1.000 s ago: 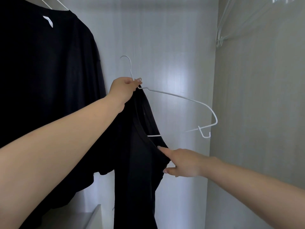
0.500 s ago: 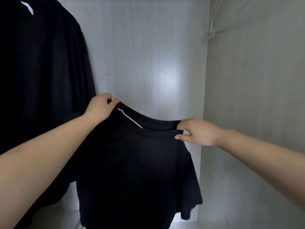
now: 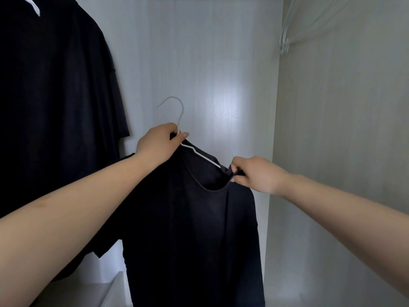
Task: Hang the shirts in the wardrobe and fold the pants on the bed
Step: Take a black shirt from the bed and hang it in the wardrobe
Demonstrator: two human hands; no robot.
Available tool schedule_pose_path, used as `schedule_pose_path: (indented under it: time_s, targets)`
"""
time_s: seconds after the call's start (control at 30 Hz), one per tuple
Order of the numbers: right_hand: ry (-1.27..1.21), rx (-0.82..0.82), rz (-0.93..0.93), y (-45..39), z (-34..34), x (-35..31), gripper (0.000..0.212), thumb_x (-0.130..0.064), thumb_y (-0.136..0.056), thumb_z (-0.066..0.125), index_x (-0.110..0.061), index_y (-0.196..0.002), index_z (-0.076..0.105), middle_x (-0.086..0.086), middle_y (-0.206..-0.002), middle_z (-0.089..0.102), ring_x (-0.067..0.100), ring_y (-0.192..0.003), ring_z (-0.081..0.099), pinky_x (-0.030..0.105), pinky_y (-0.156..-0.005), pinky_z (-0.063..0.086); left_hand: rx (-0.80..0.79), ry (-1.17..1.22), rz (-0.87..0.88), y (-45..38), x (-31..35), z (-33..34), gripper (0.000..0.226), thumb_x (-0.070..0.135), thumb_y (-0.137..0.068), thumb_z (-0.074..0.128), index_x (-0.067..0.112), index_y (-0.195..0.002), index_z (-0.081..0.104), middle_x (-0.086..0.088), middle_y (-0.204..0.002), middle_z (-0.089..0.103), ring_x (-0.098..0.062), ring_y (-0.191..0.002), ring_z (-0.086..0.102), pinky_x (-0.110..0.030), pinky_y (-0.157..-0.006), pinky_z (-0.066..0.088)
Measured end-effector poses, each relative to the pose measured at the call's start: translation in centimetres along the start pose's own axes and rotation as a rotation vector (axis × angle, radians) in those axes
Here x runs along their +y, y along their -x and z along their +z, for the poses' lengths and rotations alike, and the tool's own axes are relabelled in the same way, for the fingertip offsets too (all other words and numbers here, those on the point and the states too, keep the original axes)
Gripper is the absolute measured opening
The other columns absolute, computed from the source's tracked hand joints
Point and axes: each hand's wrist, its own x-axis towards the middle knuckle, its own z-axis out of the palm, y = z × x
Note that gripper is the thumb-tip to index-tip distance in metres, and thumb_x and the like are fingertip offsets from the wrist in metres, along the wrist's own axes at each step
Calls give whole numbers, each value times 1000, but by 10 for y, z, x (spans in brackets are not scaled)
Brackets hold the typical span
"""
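**Shirt now on the hanger, ready to go up**

Where a second ago the hanger's right arm stuck out bare and the shirt hung bunched from one side, the collar is now pulled across it, so the shirt drapes from both shoulders. My left hand pinches the hanger at the base of its hook, thumb and fingers curled round the wire and a fold of collar. My right hand grips the collar's right edge, fingers curled on the cloth, at the end of the bit of white wire that shows in the neck opening. I judge the dressing step nearly done; what remains is to settle that shoulder, let go with the right, and lift the hook to a rail.

No rail shows in view, so I must look up to find it. To the left another black shirt already hangs, close by mine; I should leave room so the sleeves do not tangle. Upper right, spare hangers hang by the side wall. A white shelf sits below, near the hem. The pants and bed are out of sight.
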Motion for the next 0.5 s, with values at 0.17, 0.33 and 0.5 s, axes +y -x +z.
schedule_pose_path:
  time_s: [0.17,0.33,0.5]
  targets:
    - [-18,-71,102,-6,4,-1,26,-31,-97,48,-10,-91,62,3,-79,59,21,-77,53,25,-57,35,2,60,-14,-5,-3,8,39,48,-94,49,21,-66,48,8,-64,48,-12,-63,47,-30,-59,34]
    - [-80,38,129,-9,4,-1,30,-27,-98,45,-14,-75,58,-2,-70,55,21,-75,51,24,-55,31,32,105,-29,-5,-3,5,25,49,-93,49,27,-86,57,14,-73,51,-14,-75,51,-30,-64,36]
    - [-41,189,134,-4,-5,15,22,-25,-98,48,-13,-83,60,7,-84,64,23,-80,55,27,-64,32,-18,40,-3,9,-16,-2,44,54,-90,52,25,-124,53,7,-100,55,-12,-94,51,-32,-78,42]
